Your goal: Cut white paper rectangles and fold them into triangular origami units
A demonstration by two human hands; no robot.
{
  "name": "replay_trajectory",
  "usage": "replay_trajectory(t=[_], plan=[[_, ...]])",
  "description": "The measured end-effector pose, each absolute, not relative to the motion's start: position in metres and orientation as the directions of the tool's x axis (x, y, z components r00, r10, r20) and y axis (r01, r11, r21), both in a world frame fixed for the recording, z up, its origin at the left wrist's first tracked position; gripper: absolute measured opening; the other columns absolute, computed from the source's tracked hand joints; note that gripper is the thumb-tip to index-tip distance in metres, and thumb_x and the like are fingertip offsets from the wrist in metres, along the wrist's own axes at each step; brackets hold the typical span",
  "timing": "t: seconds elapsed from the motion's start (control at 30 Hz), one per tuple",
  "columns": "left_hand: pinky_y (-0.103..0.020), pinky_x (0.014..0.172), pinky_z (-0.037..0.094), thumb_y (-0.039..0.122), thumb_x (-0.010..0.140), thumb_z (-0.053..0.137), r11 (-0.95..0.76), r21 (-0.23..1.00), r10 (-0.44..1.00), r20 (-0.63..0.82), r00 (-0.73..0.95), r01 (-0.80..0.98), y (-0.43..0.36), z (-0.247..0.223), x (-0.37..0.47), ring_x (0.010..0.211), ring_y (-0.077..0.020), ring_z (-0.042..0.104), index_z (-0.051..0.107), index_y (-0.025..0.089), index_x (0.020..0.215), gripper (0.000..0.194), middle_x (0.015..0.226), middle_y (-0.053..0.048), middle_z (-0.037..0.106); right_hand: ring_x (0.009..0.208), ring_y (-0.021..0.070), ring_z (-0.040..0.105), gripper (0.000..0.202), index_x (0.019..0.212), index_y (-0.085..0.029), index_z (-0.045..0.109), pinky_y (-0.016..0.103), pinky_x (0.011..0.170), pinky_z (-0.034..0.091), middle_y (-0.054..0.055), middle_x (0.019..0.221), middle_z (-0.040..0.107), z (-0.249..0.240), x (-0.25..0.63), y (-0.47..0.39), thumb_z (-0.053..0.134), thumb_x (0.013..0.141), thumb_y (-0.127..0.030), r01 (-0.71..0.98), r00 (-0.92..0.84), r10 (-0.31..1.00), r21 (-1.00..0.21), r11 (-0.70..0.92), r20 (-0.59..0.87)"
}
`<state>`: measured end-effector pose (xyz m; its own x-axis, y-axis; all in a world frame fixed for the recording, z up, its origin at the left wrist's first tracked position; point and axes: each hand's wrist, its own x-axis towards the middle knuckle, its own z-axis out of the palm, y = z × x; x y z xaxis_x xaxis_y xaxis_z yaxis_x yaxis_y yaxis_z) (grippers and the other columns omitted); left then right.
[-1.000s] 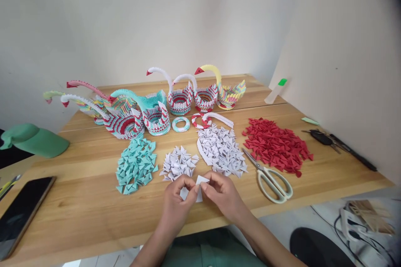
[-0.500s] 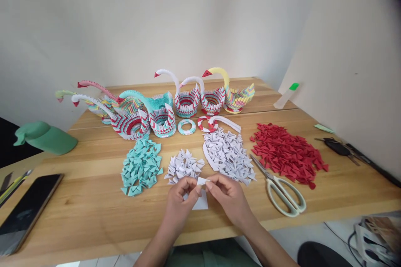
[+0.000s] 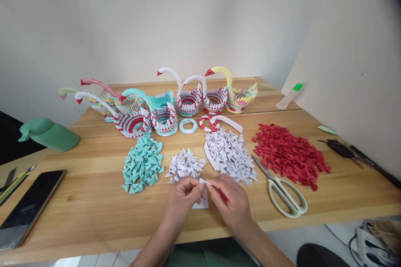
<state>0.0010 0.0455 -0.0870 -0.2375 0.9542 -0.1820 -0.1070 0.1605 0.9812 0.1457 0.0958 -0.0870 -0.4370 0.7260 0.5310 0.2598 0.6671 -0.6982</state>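
Between both hands, near the table's front edge, is a small folded piece of white paper. My left hand pinches its left side with thumb and forefinger. On the right side my right hand grips it the same way, its other fingers curled. Flat white paper lies on the table below the fingers, partly covered by them. Just beyond the hands is a small pile of white folded triangles, with a larger white pile behind and to the right.
Scissors and red triangles lie right; turquoise triangles lie left. Paper swans and rings stand behind. A phone and a green bird-shaped object are far left, keys far right.
The white piece between my fingers looks narrower and more folded over. My right hand has turned slightly, its fingers closer over the paper. The whole view has shifted a little.
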Motion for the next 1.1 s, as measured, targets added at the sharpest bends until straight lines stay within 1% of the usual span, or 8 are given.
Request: replay_trajectory(t=[0.2, 0.37, 0.47, 0.63, 0.73, 0.87, 1.0, 1.1], plan=[[-0.023, 0.049, 0.035, 0.029, 0.078, 0.059, 0.048, 0.988, 0.970, -0.011, -0.241, 0.147, 0.042, -0.083, 0.003, 0.049, -0.0118, 0.045, 0.059, 0.017, 0.058, 0.023, 0.051, 0.001, 0.055, 0.073, 0.0180, 0.063, 0.009, 0.087, -0.023, 0.066, 0.029, 0.067, 0.048, 0.003, 0.078, 0.068, -0.077, 0.149, 0.103, 0.059, 0.088, -0.018, 0.243, -0.490, 0.778, -0.796, 0.554, 0.392], [-0.023, 0.051, 0.034, 0.023, 0.078, 0.053, 0.019, 0.955, 0.968, 0.057, -0.246, 0.296, 0.041, -0.081, 0.005, 0.051, -0.0120, 0.043, 0.056, 0.017, 0.059, 0.020, 0.053, 0.002, 0.051, 0.073, 0.0189, 0.058, 0.014, 0.081, -0.021, 0.063, 0.030, 0.067, 0.044, 0.004, 0.074, 0.063, -0.073, 0.148, 0.103, 0.053, 0.090, -0.016, 0.327, -0.573, 0.706, -0.675, 0.662, 0.415], [-0.023, 0.051, 0.034, 0.026, 0.076, 0.055, 0.052, 0.980, 0.961, 0.003, -0.276, 0.192, 0.042, -0.083, 0.006, 0.052, -0.0122, 0.043, 0.055, 0.017, 0.059, 0.018, 0.053, 0.002, 0.050, 0.074, 0.0202, 0.058, 0.014, 0.084, -0.020, 0.065, 0.032, 0.068, 0.044, 0.006, 0.076, 0.064, -0.074, 0.147, 0.102, 0.053, 0.091, -0.017, 0.339, -0.560, 0.679, -0.617, 0.711, 0.475], [-0.022, 0.050, 0.037, 0.038, 0.073, 0.064, 0.182, 0.971, 0.941, -0.218, -0.258, -0.157, 0.044, -0.082, 0.002, 0.047, -0.0105, 0.045, 0.054, 0.017, 0.062, 0.026, 0.052, 0.002, 0.055, 0.082, 0.0184, 0.066, 0.014, 0.101, -0.022, 0.067, 0.028, 0.073, 0.050, 0.004, 0.090, 0.071, -0.073, 0.155, 0.105, 0.058, 0.091, -0.025, 0.222, -0.543, 0.780, -0.843, 0.490, 0.310], [-0.022, 0.050, 0.038, 0.040, 0.072, 0.067, 0.210, 0.946, 0.930, -0.271, -0.249, -0.246, 0.046, -0.079, 0.001, 0.045, -0.0092, 0.045, 0.055, 0.016, 0.062, 0.028, 0.051, 0.002, 0.056, 0.080, 0.0175, 0.067, 0.015, 0.098, -0.023, 0.070, 0.027, 0.073, 0.050, 0.003, 0.087, 0.072, -0.075, 0.158, 0.105, 0.057, 0.092, -0.024, 0.206, -0.539, 0.801, -0.881, 0.427, 0.262], [-0.021, 0.049, 0.038, 0.039, 0.070, 0.070, 0.209, 0.931, 0.931, -0.283, -0.230, -0.298, 0.047, -0.079, 0.004, 0.044, -0.0086, 0.046, 0.056, 0.016, 0.060, 0.030, 0.050, 0.002, 0.057, 0.072, 0.0163, 0.065, 0.014, 0.093, -0.024, 0.072, 0.027, 0.067, 0.050, 0.001, 0.077, 0.069, -0.079, 0.154, 0.101, 0.059, 0.090, -0.018, 0.163, -0.521, 0.772, -0.845, 0.509, 0.364], [-0.020, 0.049, 0.038, 0.036, 0.070, 0.072, 0.192, 0.921, 0.936, -0.275, -0.219, -0.338, 0.046, -0.081, 0.005, 0.045, -0.0087, 0.047, 0.057, 0.015, 0.060, 0.028, 0.050, 0.002, 0.058, 0.076, 0.0171, 0.064, 0.026, 0.104, -0.025, 0.070, 0.030, 0.069, 0.049, 0.003, 0.084, 0.071, -0.084, 0.149, 0.097, 0.056, 0.090, -0.008, 0.087, -0.545, 0.633, -0.714, 0.694, 0.549], [-0.021, 0.052, 0.039, 0.040, 0.074, 0.071, 0.153, 0.927, 0.960, -0.222, -0.171, -0.344, 0.044, -0.083, 0.003, 0.049, -0.0096, 0.050, 0.061, 0.014, 0.064, 0.029, 0.056, 0.000, 0.061, 0.078, 0.0176, 0.063, 0.031, 0.109, -0.024, 0.068, 0.031, 0.069, 0.049, 0.005, 0.086, 0.070, -0.086, 0.149, 0.097, 0.055, 0.089, -0.003, 0.093, -0.536, 0.588, -0.650, 0.754, 0.606]])
